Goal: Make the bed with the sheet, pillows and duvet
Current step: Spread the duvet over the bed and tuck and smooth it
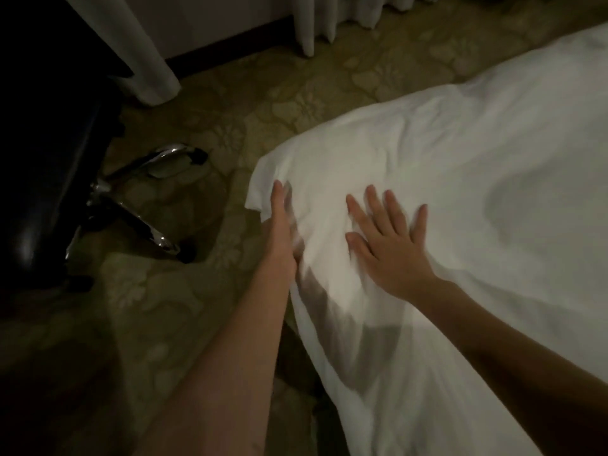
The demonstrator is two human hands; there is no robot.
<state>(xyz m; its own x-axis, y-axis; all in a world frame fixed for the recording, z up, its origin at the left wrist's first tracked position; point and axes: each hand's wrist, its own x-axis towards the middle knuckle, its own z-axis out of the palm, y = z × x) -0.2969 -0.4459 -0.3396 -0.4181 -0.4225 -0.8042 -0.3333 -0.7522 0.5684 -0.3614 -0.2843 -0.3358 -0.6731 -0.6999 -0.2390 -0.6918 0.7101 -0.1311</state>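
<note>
A white duvet point(460, 179) covers the bed and fills the right half of the view, its corner hanging over the bed's edge toward the floor. My right hand point(388, 245) lies flat on the duvet near that corner, fingers straight and spread. My left hand point(281, 225) rests edge-on against the side of the corner, fingers straight, partly sunk into the cloth. No pillows are in view, and whether a sheet lies under the duvet is hidden.
A black office chair point(49, 179) with a chrome star base point(144, 199) stands on the patterned carpet point(204, 284) at the left. White curtains point(148, 54) hang at the back by a dark skirting board. The room is dim.
</note>
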